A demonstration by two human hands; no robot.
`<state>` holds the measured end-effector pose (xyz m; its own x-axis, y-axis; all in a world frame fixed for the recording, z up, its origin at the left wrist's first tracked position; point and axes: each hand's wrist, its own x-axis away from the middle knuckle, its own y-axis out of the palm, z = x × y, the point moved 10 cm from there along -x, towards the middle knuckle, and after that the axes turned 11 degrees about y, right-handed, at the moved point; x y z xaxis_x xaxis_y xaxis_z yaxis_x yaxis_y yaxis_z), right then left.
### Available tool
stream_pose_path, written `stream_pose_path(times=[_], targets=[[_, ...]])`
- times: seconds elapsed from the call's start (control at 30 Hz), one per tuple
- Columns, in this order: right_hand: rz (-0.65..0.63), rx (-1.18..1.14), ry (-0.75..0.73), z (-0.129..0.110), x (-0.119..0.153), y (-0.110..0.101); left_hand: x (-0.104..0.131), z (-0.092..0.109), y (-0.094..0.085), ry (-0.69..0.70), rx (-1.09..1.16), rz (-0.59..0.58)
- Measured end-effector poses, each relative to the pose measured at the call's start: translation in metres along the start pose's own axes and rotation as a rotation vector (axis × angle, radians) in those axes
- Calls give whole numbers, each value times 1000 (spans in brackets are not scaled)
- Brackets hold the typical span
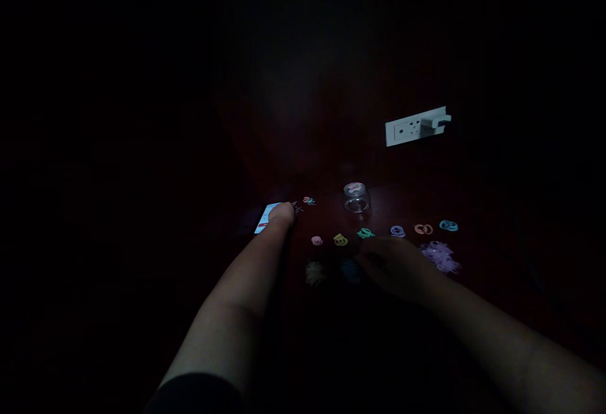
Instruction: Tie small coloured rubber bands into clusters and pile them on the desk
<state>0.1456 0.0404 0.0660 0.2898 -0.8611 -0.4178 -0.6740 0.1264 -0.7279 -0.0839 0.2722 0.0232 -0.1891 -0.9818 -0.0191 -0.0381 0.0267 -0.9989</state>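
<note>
My left hand (pixel 283 213) is at the far left of the dark table, beside a lit phone (pixel 265 219) and a few small thin pieces (pixel 298 208). Its fingers are hidden behind the back of the hand. My right hand (pixel 395 264) is low over the table with its fingers bent and close together; shadow hides what they hold, if anything. Just beyond its fingertips are green hair ties (pixel 365 233), with a dim blue pile (pixel 351 270) under and left of them. A purple pile of small bands (pixel 440 257) lies to its right.
A lidded clear jar (pixel 356 199) stands at the back. Small ring groups form a row: pink (pixel 317 240), yellow (pixel 340 240), purple (pixel 398 231), orange (pixel 423 229), blue (pixel 448 226). A pale pile (pixel 314 272) lies in front. A wall socket (pixel 407 129) holds a plug.
</note>
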Motion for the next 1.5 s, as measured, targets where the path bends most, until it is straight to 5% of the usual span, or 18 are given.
stream_pose_path(times=[0.53, 1.5], targets=[[39, -54, -65, -3, 1, -2, 24, -2, -7, 158, 138, -156], [67, -51, -67, 1, -2, -3, 55, 7, -27, 210, 211, -49]])
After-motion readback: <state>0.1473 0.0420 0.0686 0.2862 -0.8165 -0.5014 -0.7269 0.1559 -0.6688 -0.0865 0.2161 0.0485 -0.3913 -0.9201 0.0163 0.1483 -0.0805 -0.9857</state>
